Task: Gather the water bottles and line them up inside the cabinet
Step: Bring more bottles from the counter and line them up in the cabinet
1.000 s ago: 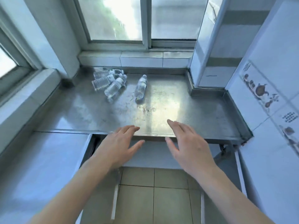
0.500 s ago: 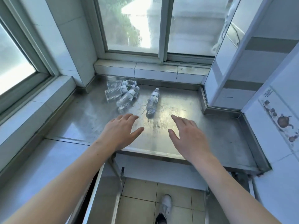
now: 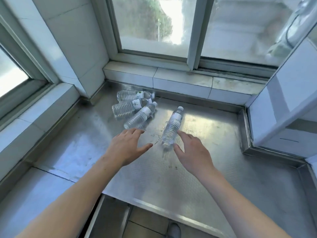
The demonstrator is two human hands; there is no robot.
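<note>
Several clear plastic water bottles lie on their sides on the steel counter [image 3: 214, 152]. Three are clustered near the back left corner: one against the tiled ledge [image 3: 130, 95], one just in front of it [image 3: 125, 108], one slanted [image 3: 139, 115]. A fourth bottle [image 3: 172, 127] lies apart to the right, cap pointing away. My left hand [image 3: 127, 146] hovers with fingers spread, fingertips just short of the slanted bottle's base. My right hand [image 3: 192, 152] is spread too, its fingers right beside the lone bottle's base. Neither hand holds anything.
Windows stand behind and to the left, with a tiled ledge [image 3: 181, 81] along the back. A white tiled column [image 3: 283, 107] bounds the counter on the right. Below the counter's front edge are a steel cabinet frame [image 3: 106, 219], floor tiles and a shoe tip [image 3: 174, 231].
Both hands have moved forward from the counter's front edge over the counter toward the bottles. The camera has come closer and tilted up. The bottles have not moved.
</note>
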